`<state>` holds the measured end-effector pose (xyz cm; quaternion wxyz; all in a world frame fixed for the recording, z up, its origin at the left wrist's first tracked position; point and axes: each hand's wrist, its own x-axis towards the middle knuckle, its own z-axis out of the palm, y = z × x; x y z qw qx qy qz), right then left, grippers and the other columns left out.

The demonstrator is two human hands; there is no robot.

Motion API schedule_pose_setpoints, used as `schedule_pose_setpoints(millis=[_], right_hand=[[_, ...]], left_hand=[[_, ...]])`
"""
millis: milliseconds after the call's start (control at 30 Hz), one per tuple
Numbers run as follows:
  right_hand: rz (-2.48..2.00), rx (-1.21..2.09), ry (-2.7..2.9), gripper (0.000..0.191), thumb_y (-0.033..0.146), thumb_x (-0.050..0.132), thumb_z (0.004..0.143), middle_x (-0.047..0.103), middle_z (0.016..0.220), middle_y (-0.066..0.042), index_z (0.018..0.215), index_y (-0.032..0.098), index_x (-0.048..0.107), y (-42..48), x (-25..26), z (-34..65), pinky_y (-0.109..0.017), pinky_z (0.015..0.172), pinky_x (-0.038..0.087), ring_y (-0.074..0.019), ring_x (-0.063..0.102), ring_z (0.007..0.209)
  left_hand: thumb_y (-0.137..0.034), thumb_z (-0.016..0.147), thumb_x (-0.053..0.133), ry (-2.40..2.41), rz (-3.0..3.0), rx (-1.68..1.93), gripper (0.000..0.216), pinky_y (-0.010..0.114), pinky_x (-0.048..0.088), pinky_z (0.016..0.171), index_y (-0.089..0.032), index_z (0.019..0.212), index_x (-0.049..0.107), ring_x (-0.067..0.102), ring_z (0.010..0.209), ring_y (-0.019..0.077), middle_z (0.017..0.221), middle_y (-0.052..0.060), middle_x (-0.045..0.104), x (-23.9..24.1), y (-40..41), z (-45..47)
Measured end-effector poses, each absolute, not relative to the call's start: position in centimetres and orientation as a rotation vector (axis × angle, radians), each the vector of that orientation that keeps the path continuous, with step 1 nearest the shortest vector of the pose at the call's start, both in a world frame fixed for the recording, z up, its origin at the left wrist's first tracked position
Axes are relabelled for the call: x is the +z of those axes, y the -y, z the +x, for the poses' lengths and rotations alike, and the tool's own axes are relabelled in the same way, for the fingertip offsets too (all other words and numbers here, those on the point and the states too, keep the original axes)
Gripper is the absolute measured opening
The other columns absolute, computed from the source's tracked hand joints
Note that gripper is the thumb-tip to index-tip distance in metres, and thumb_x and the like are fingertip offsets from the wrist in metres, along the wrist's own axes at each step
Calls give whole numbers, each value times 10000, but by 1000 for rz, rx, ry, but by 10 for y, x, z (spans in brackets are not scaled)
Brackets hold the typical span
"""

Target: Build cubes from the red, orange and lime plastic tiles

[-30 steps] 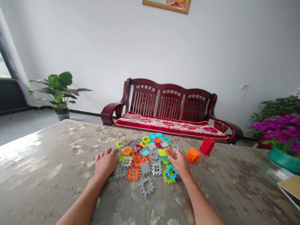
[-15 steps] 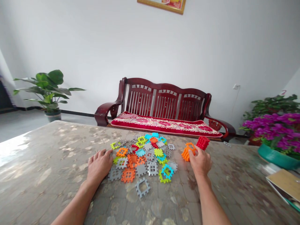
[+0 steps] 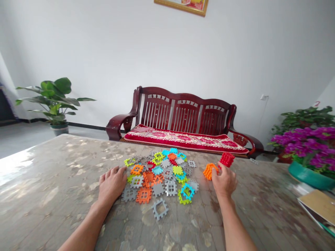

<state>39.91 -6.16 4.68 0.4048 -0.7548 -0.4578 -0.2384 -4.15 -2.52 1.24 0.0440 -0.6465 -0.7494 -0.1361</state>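
Note:
A heap of flat, toothed plastic tiles [image 3: 162, 170] in grey, orange, blue, green and red lies on the patterned table [image 3: 52, 188]. My left hand [image 3: 112, 184] rests palm down at the heap's left edge, fingers spread, touching the nearest tiles. My right hand [image 3: 224, 181] is to the right of the heap, fingers curled against an orange cube [image 3: 209, 170] built from tiles. A red tile cube [image 3: 226, 159] stands just behind it. The fingertips of my right hand are hidden from this side.
A single grey tile [image 3: 160, 208] lies nearest to me. A teal pot of purple flowers [image 3: 310, 153] and a book [image 3: 318, 205] sit at the table's right edge. A dark wooden bench [image 3: 183, 122] and a potted plant [image 3: 56, 101] stand behind the table.
My right hand left the heap and moved right to the orange cube, where it now stays. My left hand kept its place. The view turned a little to the right.

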Motion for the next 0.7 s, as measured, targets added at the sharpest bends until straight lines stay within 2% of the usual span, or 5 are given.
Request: schedule_pose_setpoints(millis=[133, 400, 533, 700], right_hand=[[-1736, -496, 1345, 375, 335, 502, 810, 719, 1068, -119, 1082, 170, 701, 55, 50, 375, -398, 888, 399, -275, 581, 960], [-1470, 1, 1920, 308, 205, 542, 811, 730, 1080, -53, 1068, 225, 710, 46, 44, 254, -345, 945, 442, -222, 620, 1033], [-1406, 125, 2083, 299, 176, 564, 815, 730, 1095, -40, 1069, 231, 712, 33, 45, 199, -327, 963, 433, -211, 612, 1056], [-1419, 174, 2203, 345, 185, 576, 820, 705, 1183, -29, 1145, 233, 680, 6, 51, 154, -317, 991, 398, -206, 580, 1110]], left_hand=[[-351, 941, 346, 2300, -1988, -430, 455, 452, 310, 1062, -270, 1299, 614, 462, 1311, 280, 1393, 102, 560, 15, 26, -39], [-441, 924, 432, 2292, -2030, -513, 425, 463, 298, 1072, -274, 1259, 634, 453, 1304, 285, 1389, 100, 566, 20, 30, -34], [-472, 908, 463, 2283, -2014, -575, 416, 452, 302, 1066, -278, 1222, 654, 456, 1293, 285, 1366, 96, 583, 21, 32, -33], [-427, 899, 487, 2290, -2014, -598, 389, 454, 297, 1077, -291, 1223, 654, 451, 1301, 281, 1379, 91, 577, 19, 32, -34]])
